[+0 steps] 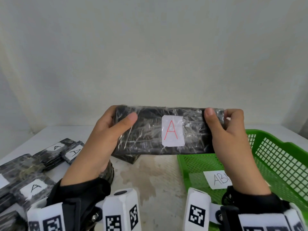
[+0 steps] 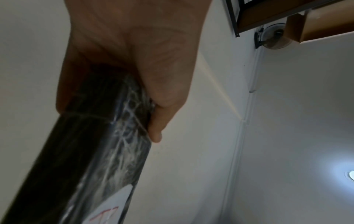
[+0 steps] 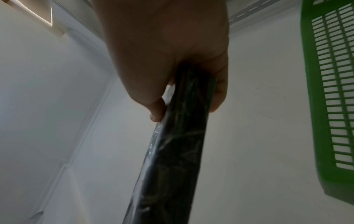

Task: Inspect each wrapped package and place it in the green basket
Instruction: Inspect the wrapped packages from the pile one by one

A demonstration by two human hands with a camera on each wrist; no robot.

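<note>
I hold a flat black package (image 1: 150,132) wrapped in clear film up above the table, its white label with a red "A" facing me. My left hand (image 1: 115,129) grips its left end, thumb on the front. My right hand (image 1: 221,124) grips its right end the same way. The left wrist view shows the package (image 2: 95,151) edge-on under my left hand (image 2: 134,68); the right wrist view shows the package (image 3: 172,151) under my right hand (image 3: 168,60). The green basket (image 1: 275,157) sits at the right, below my right hand, with a white paper label inside.
Several more wrapped black packages (image 1: 33,177) with "A" labels lie piled on the white table (image 1: 153,177) at the left. Another dark package (image 1: 128,158) lies under the held one. A plain wall stands behind. The basket's wall (image 3: 329,91) shows in the right wrist view.
</note>
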